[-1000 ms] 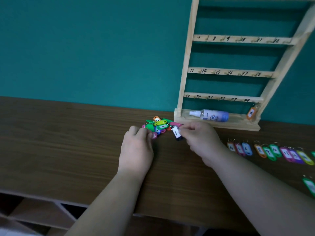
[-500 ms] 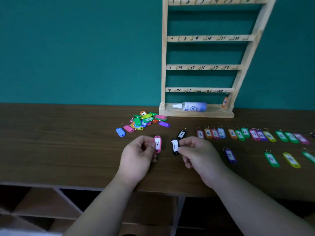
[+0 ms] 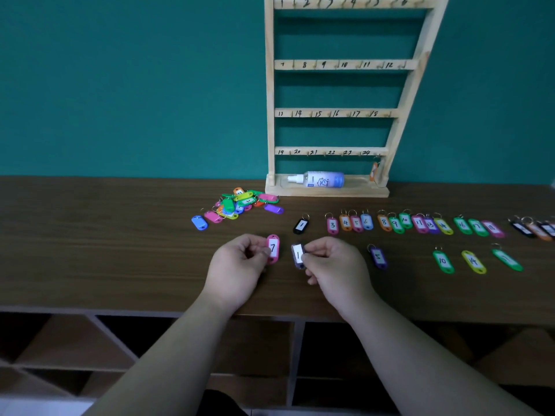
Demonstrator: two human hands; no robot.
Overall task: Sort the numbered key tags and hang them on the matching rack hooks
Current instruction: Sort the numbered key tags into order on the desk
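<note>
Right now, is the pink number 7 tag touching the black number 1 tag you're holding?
Apart. Head view shows brown tabletop between the pink plastic 7 tag and the held black 1 tag.

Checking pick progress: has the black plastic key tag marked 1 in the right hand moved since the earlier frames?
Yes. The held black plastic tag marked 1 has come away from the pale wooden rack, toward the brown table's front edge.

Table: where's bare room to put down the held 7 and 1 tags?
Bare: table left of the pile; gap between lying 1 tag and 3 tag. Crowded: tag row right of 3.
</note>
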